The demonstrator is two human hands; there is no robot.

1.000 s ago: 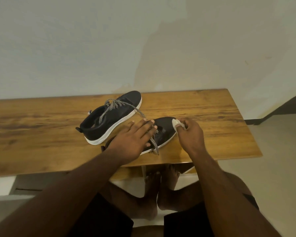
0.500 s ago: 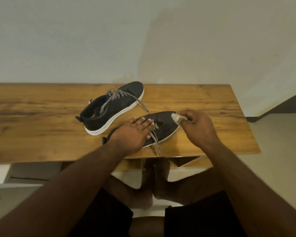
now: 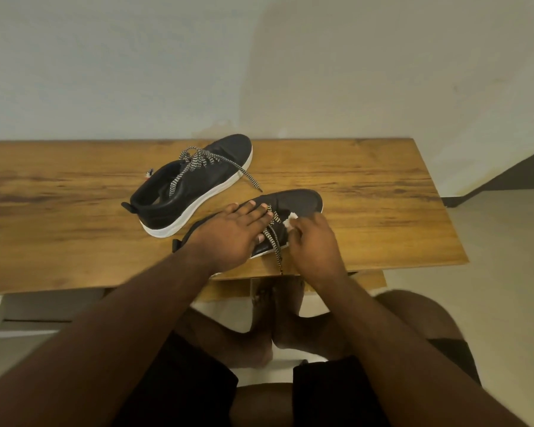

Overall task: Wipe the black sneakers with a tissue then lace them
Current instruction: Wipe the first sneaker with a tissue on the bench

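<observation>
Your near sneaker (image 3: 293, 202) sits close to the table's (image 3: 383, 211) front edge, long axis running heel near-left to toe far-right, with bare wood open to its right. Your left hand (image 3: 228, 232) presses flat, fingers straight, across its laces. Your right hand (image 3: 313, 241) pinches a white tissue (image 3: 291, 219) against its side. The far sneaker (image 3: 198, 183) lies parallel, just behind.

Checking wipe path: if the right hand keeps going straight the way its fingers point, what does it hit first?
The right hand holds the tissue against the near sneaker, fingers pointing up-left. Straight on, it would likely meet that shoe's lace first, then the left hand's fingertips. Depth is unclear.
</observation>
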